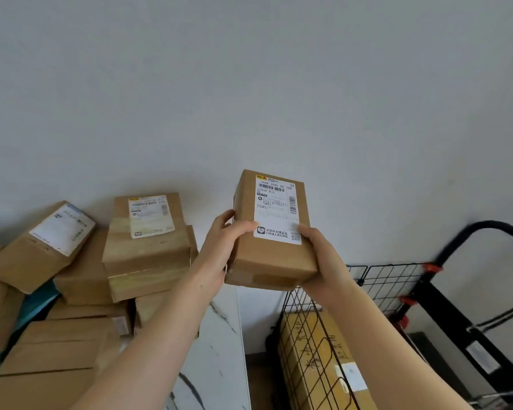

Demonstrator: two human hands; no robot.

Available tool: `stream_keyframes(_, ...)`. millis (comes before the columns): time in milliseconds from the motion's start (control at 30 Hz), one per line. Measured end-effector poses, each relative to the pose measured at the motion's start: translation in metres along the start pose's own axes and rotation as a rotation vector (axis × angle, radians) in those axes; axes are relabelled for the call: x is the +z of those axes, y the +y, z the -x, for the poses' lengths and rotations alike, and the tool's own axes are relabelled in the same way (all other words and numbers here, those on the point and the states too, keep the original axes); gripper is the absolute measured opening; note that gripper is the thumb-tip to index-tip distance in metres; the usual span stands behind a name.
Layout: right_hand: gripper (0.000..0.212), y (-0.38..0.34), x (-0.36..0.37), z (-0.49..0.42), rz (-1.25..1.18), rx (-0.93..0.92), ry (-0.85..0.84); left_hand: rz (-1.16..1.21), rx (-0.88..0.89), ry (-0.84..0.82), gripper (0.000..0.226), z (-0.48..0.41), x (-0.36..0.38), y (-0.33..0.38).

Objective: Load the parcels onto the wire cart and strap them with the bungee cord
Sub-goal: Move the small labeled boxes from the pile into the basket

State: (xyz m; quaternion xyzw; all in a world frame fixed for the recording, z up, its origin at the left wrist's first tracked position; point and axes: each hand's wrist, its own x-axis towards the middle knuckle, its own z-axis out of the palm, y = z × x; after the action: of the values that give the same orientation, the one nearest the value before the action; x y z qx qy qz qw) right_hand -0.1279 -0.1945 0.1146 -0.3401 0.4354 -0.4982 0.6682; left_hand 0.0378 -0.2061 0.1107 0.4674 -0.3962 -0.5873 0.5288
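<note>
I see my left hand [222, 241] and right hand [317, 253] both gripping one small cardboard parcel [271, 261]. The fingers [221, 218] curl round its lower sides and both thumbs press on the white shipping label. It hangs in the air, upright, above the wire side of the black wire cart [397, 279], where a yellowish box [311, 350] lies. To the left, taped brown parcels [145, 253] are heaped on the marbled white desk [216, 350], with bare desk between heap and cart.

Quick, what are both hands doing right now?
Left hand: closed, fingers curled round the left side of the labelled parcel.
Right hand: closed, holding the same parcel's right side.
</note>
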Motion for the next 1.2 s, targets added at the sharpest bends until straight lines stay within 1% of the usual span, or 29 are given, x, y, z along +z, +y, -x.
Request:
stream_keyframes(200,0.018,-0.001,-0.063,0.023,-0.014,0.017,0.173,-0.121,-0.116,-0.159,0.072,-0.003,0.045,-0.037)
stream_keyframes(300,0.014,0.001,-0.094,0.029,-0.04,0.025,0.251,-0.188,-0.163,-0.216,0.075,-0.004,0.066,-0.056)
stream_keyframes(367,0.017,0.0,-0.114,0.032,-0.048,0.044,0.26,-0.225,-0.19,-0.238,0.081,-0.006,0.082,-0.067)
stream_keyframes(433,0.023,-0.002,-0.138,0.032,-0.066,0.062,0.268,-0.249,-0.198,-0.254,0.077,-0.008,0.101,-0.077)
stream_keyframes(467,0.024,-0.005,-0.151,0.032,-0.07,0.072,0.273,-0.257,-0.204,-0.256,0.073,-0.009,0.112,-0.083)
stream_keyframes(567,0.016,-0.015,-0.197,0.032,-0.056,0.088,0.279,-0.295,-0.222,-0.262,0.06,-0.012,0.152,-0.1)
stream_keyframes(700,0.016,-0.025,-0.269,0.03,-0.03,0.081,0.258,-0.347,-0.235,-0.239,0.06,-0.021,0.213,-0.138)
stream_keyframes(800,0.02,-0.031,-0.326,0.028,-0.001,0.082,0.249,-0.359,-0.278,-0.187,0.052,-0.026,0.264,-0.167)
stream_keyframes(867,0.023,-0.038,-0.363,0.024,0.036,0.073,0.236,-0.357,-0.312,-0.192,0.053,-0.031,0.297,-0.185)
stream_keyframes(967,0.022,-0.044,-0.416,0.011,0.089,0.077,0.219,-0.352,-0.346,-0.191,0.057,-0.043,0.339,-0.209)
stream_keyframes(1033,0.023,-0.042,-0.445,-0.001,0.098,0.091,0.213,-0.349,-0.356,-0.172,0.056,-0.052,0.361,-0.223)
stream_keyframes(1200,0.037,-0.027,-0.492,-0.032,0.118,0.165,0.261,-0.369,-0.42,-0.12,0.057,-0.077,0.391,-0.254)
